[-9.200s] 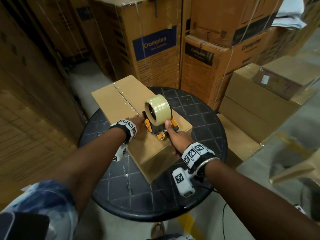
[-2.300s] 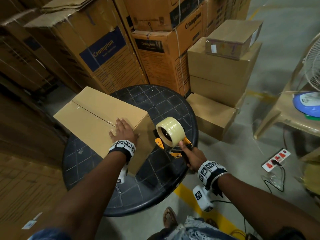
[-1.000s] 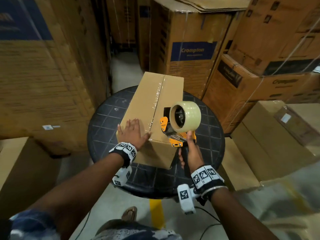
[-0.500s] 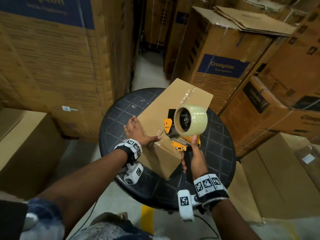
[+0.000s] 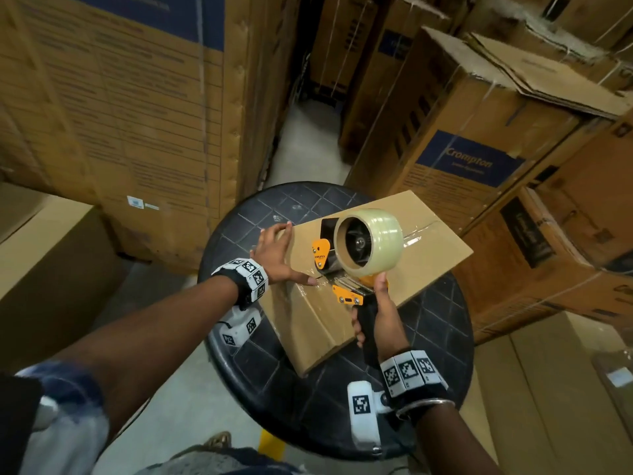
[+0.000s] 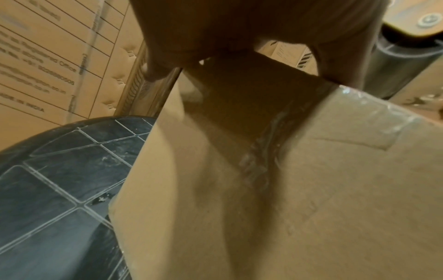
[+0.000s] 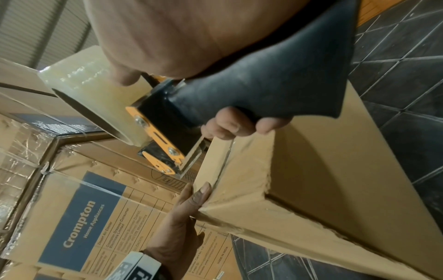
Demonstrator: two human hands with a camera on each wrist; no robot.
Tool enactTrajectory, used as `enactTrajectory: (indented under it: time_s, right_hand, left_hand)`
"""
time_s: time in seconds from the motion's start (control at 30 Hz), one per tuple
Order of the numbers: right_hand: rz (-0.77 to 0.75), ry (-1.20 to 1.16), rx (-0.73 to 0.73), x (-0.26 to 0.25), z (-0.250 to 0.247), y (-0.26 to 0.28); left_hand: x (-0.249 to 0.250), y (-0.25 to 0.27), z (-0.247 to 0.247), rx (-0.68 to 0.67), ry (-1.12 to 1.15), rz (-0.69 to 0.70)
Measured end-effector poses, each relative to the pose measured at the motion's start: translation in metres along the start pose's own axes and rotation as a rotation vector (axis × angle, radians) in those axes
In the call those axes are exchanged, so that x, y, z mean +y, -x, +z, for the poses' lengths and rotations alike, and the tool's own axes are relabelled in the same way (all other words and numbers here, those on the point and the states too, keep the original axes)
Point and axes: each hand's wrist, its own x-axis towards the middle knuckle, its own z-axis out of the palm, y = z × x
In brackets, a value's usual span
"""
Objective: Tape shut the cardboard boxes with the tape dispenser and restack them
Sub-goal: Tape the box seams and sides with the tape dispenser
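Observation:
A plain cardboard box (image 5: 421, 258) lies on the round black table (image 5: 435, 337), with clear tape along its top seam and down the near end. My left hand (image 5: 277, 252) lies flat on the box top at its near left corner, fingers straight, thumb at the seam. My right hand (image 5: 380, 320) grips the black handle of the orange tape dispenser (image 5: 346, 269), whose blade end meets the box's near top edge. In the right wrist view the dispenser (image 7: 167, 132) touches the box (image 7: 311, 170) edge, and the left hand (image 7: 189, 214) presses the corner. The left wrist view shows the box (image 6: 287, 189) end with tape.
Tall printed cartons (image 5: 120, 114) stand close on the left and behind on the right (image 5: 462, 149). A plain box (image 5: 44, 269) sits low at left, another (image 5: 548, 389) at lower right. A narrow floor aisle (image 5: 308, 142) runs behind the table.
My view has swung round the table to the left. The box now points right and away. The dispenser has come from beside the box onto its near top edge; my left hand stays on top.

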Motion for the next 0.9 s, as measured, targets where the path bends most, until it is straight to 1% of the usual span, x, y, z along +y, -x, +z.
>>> enactTrajectory:
  time_s: [0.07,0.17,0.2,0.27,0.33,0.4,0.5,0.53,0.63,0.67,0.77,0.9]
  right_hand:
    - [0.016,-0.024,-0.022,-0.003,0.005,-0.006]
    - [0.019,-0.042,-0.05,-0.007,0.008,-0.011]
    - [0.026,-0.054,-0.056,-0.009,0.008,-0.012]
    - [0.036,-0.064,-0.078,-0.012,0.009,-0.015]
    - [0.034,-0.051,-0.106,-0.016,0.008,-0.019]
    - [0.018,-0.03,-0.141,-0.02,0.007,-0.024]
    - [-0.004,-0.028,-0.202,-0.026,0.007,-0.028]
    - [-0.006,-0.034,-0.217,-0.028,0.007,-0.028]
    - [0.004,-0.04,-0.243,-0.034,0.007,-0.029]
    - [0.011,-0.038,-0.248,-0.037,0.007,-0.03]
    - [0.024,-0.031,-0.271,-0.041,0.007,-0.03]
    - [0.037,-0.045,-0.304,-0.046,0.008,-0.031]
  left_hand:
    - [0.0,-0.001,-0.004,-0.024,0.019,0.006]
    - [-0.003,0.0,-0.008,-0.048,0.138,-0.021]
    - [-0.003,0.001,-0.01,-0.023,0.131,-0.014]
    - [-0.005,0.005,-0.017,0.113,0.103,0.019]
    - [-0.001,0.01,-0.024,0.234,0.155,0.043]
    - [0.007,0.016,-0.03,0.253,0.277,-0.021]
    - [0.013,0.02,-0.036,0.297,0.316,-0.111]
    - [0.018,0.022,-0.039,0.278,0.413,-0.136]
    - [0.035,0.028,-0.042,0.073,0.956,-0.262]
    - [0.037,0.03,-0.041,0.037,1.055,-0.299]
    - [0.041,0.034,-0.037,0.019,1.268,-0.334]
    - [0.045,0.039,-0.034,-0.006,1.467,-0.345]
